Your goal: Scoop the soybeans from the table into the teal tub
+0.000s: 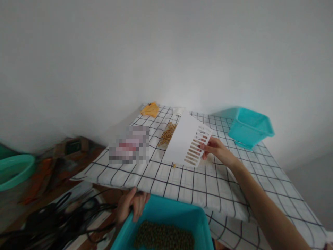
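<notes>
Your right hand [215, 147] is gripping the white slotted board [186, 144], fingers closed on its slotted end, over the middle of the checked bench [229, 187]. A pile of tan beans [168, 133] is lying just beside the board's left edge. Your left hand [132, 206] is curling over the rim of the teal bin [179, 211] below the bench's near edge, with dark beans [163, 238] sitting inside. A teal basket [249, 126] is standing at the far right corner, and a yellow cloth [150, 109] is lying at the far edge.
</notes>
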`<state>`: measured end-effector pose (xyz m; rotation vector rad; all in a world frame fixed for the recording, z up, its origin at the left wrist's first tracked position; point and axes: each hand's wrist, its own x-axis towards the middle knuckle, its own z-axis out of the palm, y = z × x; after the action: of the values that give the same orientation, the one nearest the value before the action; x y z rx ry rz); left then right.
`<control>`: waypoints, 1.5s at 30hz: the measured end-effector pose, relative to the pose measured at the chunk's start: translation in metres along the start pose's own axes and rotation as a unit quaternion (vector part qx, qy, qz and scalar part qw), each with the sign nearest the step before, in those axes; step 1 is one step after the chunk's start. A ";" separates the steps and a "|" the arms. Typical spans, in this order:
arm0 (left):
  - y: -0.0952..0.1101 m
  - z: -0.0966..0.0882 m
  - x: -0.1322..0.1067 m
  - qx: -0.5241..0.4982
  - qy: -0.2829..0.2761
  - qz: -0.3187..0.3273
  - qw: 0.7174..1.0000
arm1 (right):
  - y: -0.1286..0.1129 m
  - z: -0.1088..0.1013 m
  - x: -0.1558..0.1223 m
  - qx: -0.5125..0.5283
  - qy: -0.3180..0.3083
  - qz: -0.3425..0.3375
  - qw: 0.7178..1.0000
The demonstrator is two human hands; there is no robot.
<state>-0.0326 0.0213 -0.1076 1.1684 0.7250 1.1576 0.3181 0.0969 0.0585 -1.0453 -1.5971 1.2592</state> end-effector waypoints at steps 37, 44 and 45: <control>-0.008 0.003 0.003 -0.049 -0.016 0.097 0.994 | -0.002 0.004 -0.001 0.000 -0.059 0.007 0.998; -0.004 0.006 0.001 -0.057 -0.013 0.091 0.994 | -0.005 0.005 -0.002 0.005 -0.064 0.011 0.998; -0.003 0.006 0.001 -0.057 -0.011 0.090 0.994 | -0.005 0.005 -0.002 0.004 -0.067 0.012 0.998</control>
<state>-0.0259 0.0202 -0.1088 1.1669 0.5369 1.3164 0.3136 0.0931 0.0626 -0.9947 -1.6825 1.3751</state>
